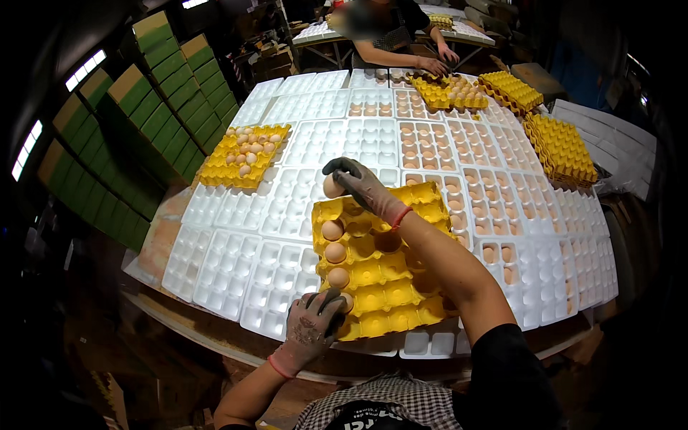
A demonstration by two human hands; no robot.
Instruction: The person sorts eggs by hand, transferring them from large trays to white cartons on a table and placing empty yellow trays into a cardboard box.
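Note:
A yellow egg tray (376, 267) lies in front of me on top of the white foam trays. Several brown eggs (335, 252) line its left column, while most of its other visible cups hold nothing. My right hand (363, 188), in a grey-coated glove, grips a brown egg (331, 188) at the tray's far left corner. At the near left corner, my gloved left hand (314, 325) has its fingers curled around another egg (347, 302), partly covered by them. My right forearm hides part of the yellow tray's right side.
White foam trays (290, 269) cover the table; those on the right hold eggs (427, 145). Another yellow tray with eggs (244, 156) sits at left. Stacked yellow trays (561, 145) stand at right. Across the table, a person's hands (438, 62) work over a yellow tray. Green boxes (156, 118) rise at left.

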